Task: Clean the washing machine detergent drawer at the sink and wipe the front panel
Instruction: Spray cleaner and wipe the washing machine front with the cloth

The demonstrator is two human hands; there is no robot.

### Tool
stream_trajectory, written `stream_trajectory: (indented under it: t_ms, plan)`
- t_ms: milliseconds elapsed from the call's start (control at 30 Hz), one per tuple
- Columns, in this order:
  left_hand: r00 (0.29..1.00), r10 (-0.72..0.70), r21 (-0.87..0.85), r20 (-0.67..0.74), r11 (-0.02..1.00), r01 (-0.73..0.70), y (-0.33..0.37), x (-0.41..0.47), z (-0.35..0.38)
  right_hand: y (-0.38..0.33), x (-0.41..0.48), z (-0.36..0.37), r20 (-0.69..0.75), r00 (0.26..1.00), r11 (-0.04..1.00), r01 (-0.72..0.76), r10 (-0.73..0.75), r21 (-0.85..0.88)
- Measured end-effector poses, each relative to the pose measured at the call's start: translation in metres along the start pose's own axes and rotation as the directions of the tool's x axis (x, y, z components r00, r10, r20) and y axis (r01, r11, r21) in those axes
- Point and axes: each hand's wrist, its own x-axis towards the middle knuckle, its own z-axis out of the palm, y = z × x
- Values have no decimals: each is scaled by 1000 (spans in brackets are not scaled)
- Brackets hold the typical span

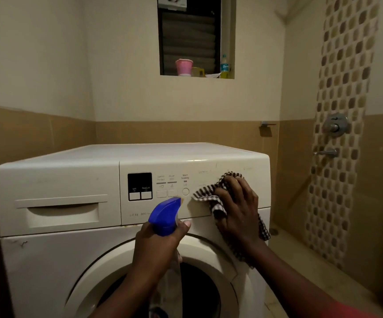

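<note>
– While I watch thru the head cam, R hand [236, 207] is on the front panel [195, 203], fingers curled over a brown-white checked cloth [211, 198], pressing it to the panel's right part.

– And the L hand [156, 246]?

– Wrapped round the neck of a spray bottle [165, 216], blue head up, nozzle aimed at the panel just under the round button [185, 191]. Thumb shows on the bottle's right side. Can't tell if a finger's on the trigger.

– Where's the detergent drawer [60, 212]?

– Closed in its slot, upper left of the washing machine [48, 260], well apart from both hands. Display [139, 186] sits btwn drawer and buttons.

– Cloth all on the panel?

– No, part of it hangs below the R hand, over the edge onto the white front near the door ring [108, 267]. Door glass is dark, can't see inside.

– Anything else nearby?

– Window ledge above has a pink cup [183, 67] and a bottle w/ a blue label [224, 66]. Shower valve [336, 126] and tap [327, 153] on the mosaic wall strip to the right.
</note>
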Motion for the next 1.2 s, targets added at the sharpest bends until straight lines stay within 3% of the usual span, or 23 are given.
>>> stream_trajectory:
  t_ms: [67,200,300,367,467,533,633,767,867,1033,1200]
  plan:
    - [1000,4,-2,12,1000,-4,0,-1,2,6,8,-1,-13,999,1000,-31,30,-2]
    - [1000,13,-4,17,1000,-13,-2,-3,4,-10,32,-6,-73,955,958,-285,287,34]
    - [999,13,-13,30,1000,-12,-2,-6,5,-22,22,1,-103,770,774,-610,630,168]
    - [999,15,-21,30,1000,-14,-2,-7,3,-30,8,5,-133,638,649,-723,759,236]
    - [1000,17,-29,25,999,-16,0,-6,0,-35,4,2,-108,592,592,-742,799,315]
    - [1000,11,-33,15,999,-10,-1,-3,0,-35,23,-4,-96,641,631,-700,762,333]
    - [1000,9,-39,14,999,-9,-4,0,3,-36,48,-8,-53,898,889,-423,438,177]
    - [999,7,-48,34,999,-6,-5,0,8,-18,14,3,-37,987,986,-158,160,48]
    - [999,6,-52,38,999,-4,-7,0,11,-13,-8,10,-44,991,989,-121,124,81]
    - [998,-5,-62,57,998,8,-16,5,9,-23,21,3,-88,923,912,-348,374,218]
    - [998,28,-58,53,998,-24,-19,7,11,-43,-8,13,-168,777,777,-535,606,331]
